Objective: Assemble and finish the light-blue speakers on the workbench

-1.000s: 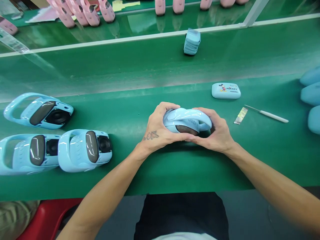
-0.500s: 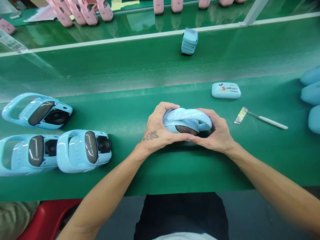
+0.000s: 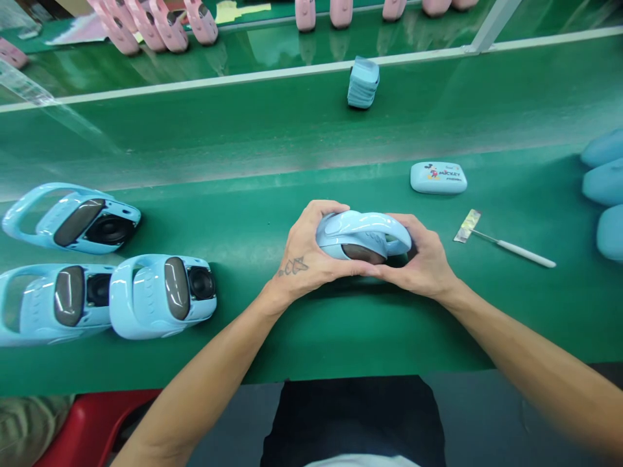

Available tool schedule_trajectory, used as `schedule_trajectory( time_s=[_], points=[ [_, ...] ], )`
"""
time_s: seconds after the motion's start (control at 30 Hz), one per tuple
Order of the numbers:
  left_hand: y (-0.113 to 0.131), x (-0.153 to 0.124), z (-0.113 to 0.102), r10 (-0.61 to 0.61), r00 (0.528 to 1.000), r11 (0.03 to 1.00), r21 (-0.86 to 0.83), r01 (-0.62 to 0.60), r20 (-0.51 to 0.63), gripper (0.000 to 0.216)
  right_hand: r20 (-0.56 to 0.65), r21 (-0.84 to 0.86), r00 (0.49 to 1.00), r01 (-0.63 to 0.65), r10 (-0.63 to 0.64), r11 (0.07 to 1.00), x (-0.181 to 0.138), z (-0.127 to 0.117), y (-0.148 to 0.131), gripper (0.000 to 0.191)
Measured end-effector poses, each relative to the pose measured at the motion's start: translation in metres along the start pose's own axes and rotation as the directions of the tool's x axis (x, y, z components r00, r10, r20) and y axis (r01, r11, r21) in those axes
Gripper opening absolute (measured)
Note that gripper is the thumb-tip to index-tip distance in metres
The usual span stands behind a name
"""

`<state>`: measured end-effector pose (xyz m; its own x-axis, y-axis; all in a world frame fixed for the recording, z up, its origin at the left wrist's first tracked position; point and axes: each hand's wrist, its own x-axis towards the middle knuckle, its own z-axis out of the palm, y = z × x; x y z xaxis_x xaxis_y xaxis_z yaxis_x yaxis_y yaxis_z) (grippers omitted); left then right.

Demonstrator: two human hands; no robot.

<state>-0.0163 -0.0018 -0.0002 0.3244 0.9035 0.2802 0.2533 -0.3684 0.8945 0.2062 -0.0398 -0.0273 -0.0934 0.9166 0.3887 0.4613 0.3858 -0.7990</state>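
Between my two hands is a light blue speaker housing [image 3: 357, 226] with a loop handle on top and a dark panel facing me. My left hand [image 3: 311, 250] wraps round its left end, the thumb along the near side. Round the right end curls my right hand [image 3: 423, 256], and the two thumbs almost meet below the dark panel. The underside of the housing is hidden. To the right lie a white-handled thin tool [image 3: 525, 253] and a small shiny label strip [image 3: 467, 226] at its tip. Behind them sits a light blue cover printed with a cartoon mouse [image 3: 438, 178].
At left lie three similar blue housings, one [image 3: 165, 295] with its round black speaker exposed. A stack of blue pieces [image 3: 363, 83] stands at the back. Blue rounded parts [image 3: 603, 178] line the right edge. Several pink housings [image 3: 202, 23] stand on the raised shelf.
The white-handled tool has swung, its handle end now nearer to me. The view has shifted slightly. Both hands keep the same hold on the housing.
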Motion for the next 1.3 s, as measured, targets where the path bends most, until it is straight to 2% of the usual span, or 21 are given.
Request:
schedule_trajectory(
  time_s=[0.07, 0.13, 0.2, 0.27, 0.33, 0.4, 0.47, 0.53, 0.6, 0.7, 0.73, 0.8, 0.97, 1.13, 1.23, 1.3],
  points=[
    [-0.008, 0.0, 0.004, -0.016, 1.0, 0.997, -0.07, 0.014, -0.027, 0.104, -0.022, 0.062, 0.997, -0.077, 0.079, 0.995, 0.0, 0.004, 0.003, 0.072],
    [-0.016, 0.001, 0.01, -0.098, 0.994, 0.982, -0.168, 0.089, -0.045, 0.112, -0.029, 0.17, 0.988, -0.146, 0.153, 0.975, 0.001, 0.008, 0.007, 0.072],
    [-0.022, 0.001, 0.013, -0.204, 0.979, 0.95, -0.246, 0.19, -0.03, 0.109, 0.003, 0.265, 0.978, -0.202, 0.209, 0.943, 0.005, 0.007, 0.007, 0.07],
    [-0.025, 0.003, 0.012, -0.275, 0.961, 0.911, -0.317, 0.262, 0.006, 0.102, 0.06, 0.286, 0.974, -0.228, 0.22, 0.931, 0.008, -0.003, 0.003, 0.064],
    [-0.025, 0.004, 0.006, -0.321, 0.945, 0.848, -0.426, 0.315, 0.061, 0.098, 0.088, 0.175, 0.98, -0.189, 0.176, 0.966, 0.008, -0.024, -0.002, 0.055],
    [-0.022, 0.005, -0.001, -0.343, 0.93, 0.767, -0.532, 0.358, 0.131, 0.09, 0.07, -0.077, 0.991, -0.112, 0.117, 0.991, 0.001, -0.053, -0.005, 0.047],
    [-0.018, 0.005, -0.006, -0.342, 0.918, 0.697, -0.6, 0.393, 0.204, 0.083, 0.025, -0.364, 0.996, -0.07, 0.085, 0.929, -0.013, -0.084, 0.002, 0.041],
    [-0.012, 0.005, -0.007, -0.335, 0.905, 0.633, -0.648, 0.423, 0.264, 0.081, -0.017, -0.543, 0.996, -0.083, 0.088, 0.835, -0.034, -0.109, 0.017, 0.044],
    [-0.007, 0.004, -0.007, -0.332, 0.891, 0.575, -0.683, 0.451, 0.309, 0.084, -0.037, -0.636, 0.993, -0.107, 0.108, 0.765, -0.055, -0.125, 0.035, 0.046],
    [-0.001, 0.004, -0.004, -0.336, 0.883, 0.544, -0.698, 0.467, 0.329, 0.088, -0.128, -0.675, 0.989, -0.146, 0.08, 0.723, -0.079, -0.133, 0.053, 0.028],
    [0.0, 0.004, -0.004, -0.336, 0.882, 0.545, -0.696, 0.467, 0.329, 0.089, -0.161, -0.669, 0.985, -0.155, 0.063, 0.727, -0.084, -0.133, 0.055, 0.021],
    [0.0, 0.004, -0.003, -0.331, 0.884, 0.557, -0.689, 0.465, 0.329, 0.089, -0.195, -0.644, 0.98, -0.15, 0.029, 0.751, -0.088, -0.132, 0.057, 0.02],
    [-0.006, 0.002, -0.005, -0.313, 0.9, 0.616, -0.656, 0.436, 0.304, 0.086, -0.139, -0.641, 0.99, -0.081, -0.013, 0.763, -0.067, -0.141, 0.074, 0.021],
    [-0.02, -0.003, 0.005, -0.345, 0.935, 0.749, -0.579, 0.324, 0.076, 0.088, -0.154, -0.751, 0.987, -0.146, 0.044, 0.644, -0.028, -0.152, 0.091, 0.031],
    [-0.024, -0.001, 0.013, -0.311, 0.95, 0.833, -0.481, 0.272, 0.0, 0.095, -0.203, -0.75, 0.975, -0.213, 0.089, 0.626, -0.014, -0.141, 0.08, 0.033],
    [-0.022, 0.003, 0.009, -0.254, 0.967, 0.909, -0.341, 0.24, 0.005, 0.095, -0.211, -0.713, 0.967, -0.251, 0.14, 0.654, -0.012, -0.126, 0.071, 0.034]
  ],
)
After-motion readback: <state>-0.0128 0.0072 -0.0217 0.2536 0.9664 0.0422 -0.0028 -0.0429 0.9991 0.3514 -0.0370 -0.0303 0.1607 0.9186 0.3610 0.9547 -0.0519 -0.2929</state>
